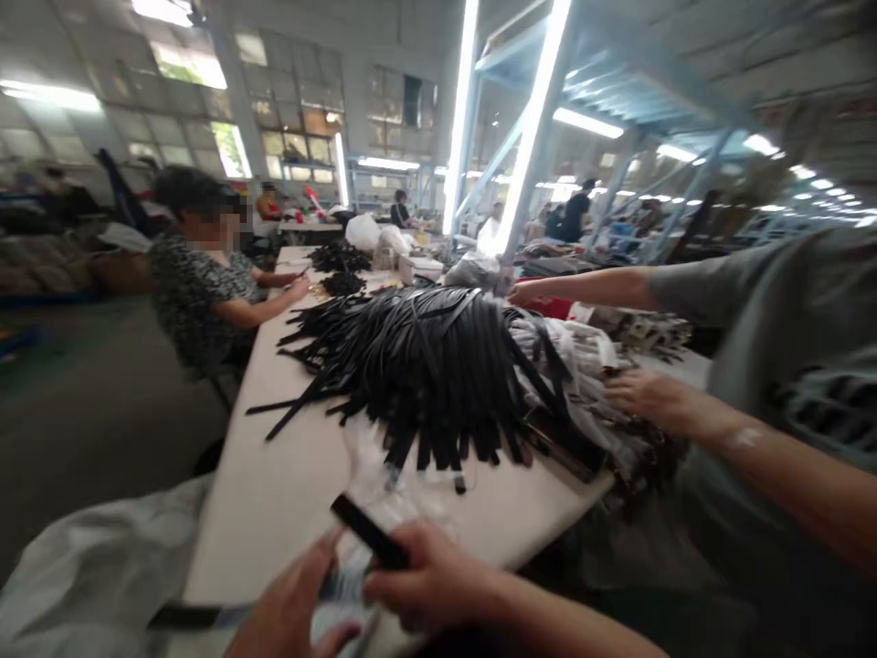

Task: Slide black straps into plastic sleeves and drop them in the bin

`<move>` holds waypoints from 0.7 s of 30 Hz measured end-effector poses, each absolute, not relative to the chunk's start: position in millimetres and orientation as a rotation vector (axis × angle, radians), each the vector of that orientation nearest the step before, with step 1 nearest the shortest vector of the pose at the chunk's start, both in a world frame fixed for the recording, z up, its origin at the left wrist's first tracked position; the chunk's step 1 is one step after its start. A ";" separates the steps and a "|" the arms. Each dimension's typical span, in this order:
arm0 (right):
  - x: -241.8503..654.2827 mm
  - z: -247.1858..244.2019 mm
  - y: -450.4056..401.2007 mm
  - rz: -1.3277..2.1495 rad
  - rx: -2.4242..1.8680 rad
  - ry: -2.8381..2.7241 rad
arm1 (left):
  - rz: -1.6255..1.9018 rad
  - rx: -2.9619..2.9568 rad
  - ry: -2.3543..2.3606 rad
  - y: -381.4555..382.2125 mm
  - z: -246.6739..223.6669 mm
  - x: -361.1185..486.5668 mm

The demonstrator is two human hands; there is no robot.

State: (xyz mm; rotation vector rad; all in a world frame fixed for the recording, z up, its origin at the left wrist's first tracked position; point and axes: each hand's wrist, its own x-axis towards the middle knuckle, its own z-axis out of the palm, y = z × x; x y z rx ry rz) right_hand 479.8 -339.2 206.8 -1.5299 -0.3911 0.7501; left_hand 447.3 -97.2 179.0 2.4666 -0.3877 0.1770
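Table: pale top, reaching from six o'clock away toward eleven on my feed.
Heap of black strips: at the dial's hub, many flat ends fanned toward six, clear plastic showing below its near edge.
Sack: whitish, slumped at eight; I cannot see what it holds.
White box: at twelve, beyond the heap; I cannot make out its inside.
White bag: at eleven, contents unreadable to me.
Right hand: at six, clenched around a black strip.
Left hand: at seven, thumb apart from fingers; I cannot tell whether it grips anything.
Look of the black strip: flat, narrow, straight, free end aimed at ten; the fist hides the rest.
Dark piece: between seven and eight, blurred, running behind the left hand.
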 end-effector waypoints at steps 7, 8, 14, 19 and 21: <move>518.4 211.0 -364.4 0.754 -1.383 -0.259 | -0.189 2.421 0.015 -17.1 205.1 433.2; 520.8 208.2 -364.3 0.766 -1.378 -0.242 | -0.190 2.414 0.010 -12.4 208.4 427.4; 522.6 194.7 -350.5 0.834 -1.421 -0.226 | -0.136 2.356 0.021 -9.1 215.1 386.7; 523.6 198.1 -322.4 0.924 -1.442 -0.279 | -0.134 2.380 0.121 13.3 212.3 361.0; 531.3 199.7 -306.0 0.891 -1.391 -0.275 | -0.112 2.381 0.233 40.9 208.9 339.4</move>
